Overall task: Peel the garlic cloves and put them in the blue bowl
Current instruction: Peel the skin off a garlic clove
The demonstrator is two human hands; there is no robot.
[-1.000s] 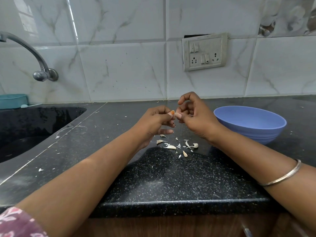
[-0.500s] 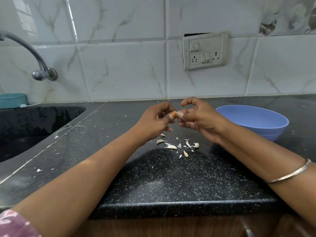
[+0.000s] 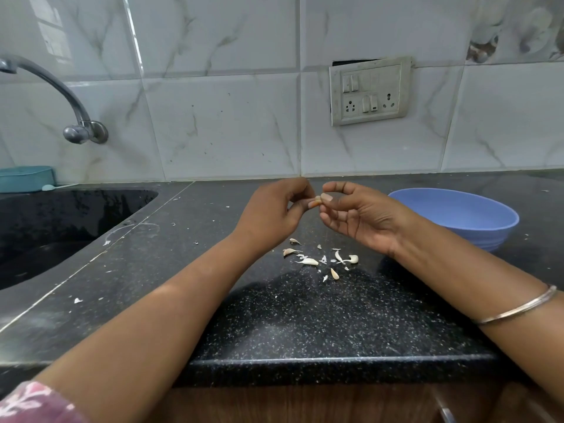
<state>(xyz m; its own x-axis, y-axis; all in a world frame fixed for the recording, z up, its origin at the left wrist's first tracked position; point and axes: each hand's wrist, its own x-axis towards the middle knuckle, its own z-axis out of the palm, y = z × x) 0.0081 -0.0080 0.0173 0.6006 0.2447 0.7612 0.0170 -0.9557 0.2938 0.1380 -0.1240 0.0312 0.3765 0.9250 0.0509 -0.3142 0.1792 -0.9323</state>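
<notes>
Both hands, left hand (image 3: 274, 209) and right hand (image 3: 360, 215), pinch 1 garlic clove (image 3: 316, 203) left of the blue bowl (image 3: 488, 222); it could slip onto the surface (image 3: 305, 315).

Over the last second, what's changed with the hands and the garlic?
Right hand uncurled and tipped palm-up, fingers loosening. Left hand barely moved. Both still pinch the garlic clove at their fingertips. Blue bowl and peel scraps on the counter stayed put.
</notes>
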